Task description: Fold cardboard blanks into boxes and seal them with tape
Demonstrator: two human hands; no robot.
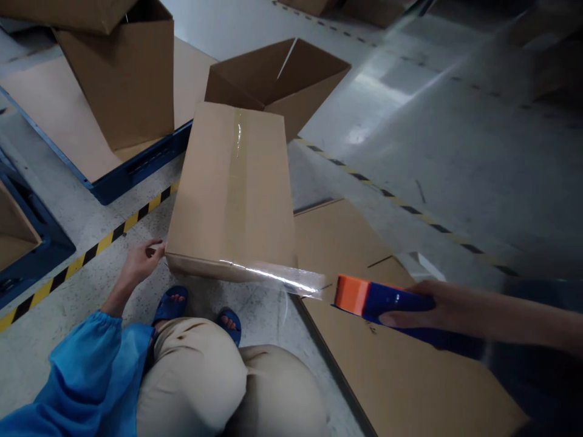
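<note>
A closed cardboard box (262,182) stands in front of me, with a strip of tape along the middle of its top. At its near left corner, my left hand (139,262) grips the edge with curled fingers. My right hand (416,306) is wrapped round a blue and orange tape dispenser (367,297), held to the right of the box. A strip of clear tape (291,280) sticks out from the box's near edge toward the dispenser. Between the strip's right end and the dispenser a small gap shows.
Behind the box stands an open carton (314,85). Flat cardboard (364,376) lies on the floor to the right. At left, a blue pallet (132,173) bears cardboard and a tall carton (136,79). Another blue pallet (50,243) is nearer. Yellow-black tape (104,243) marks the floor.
</note>
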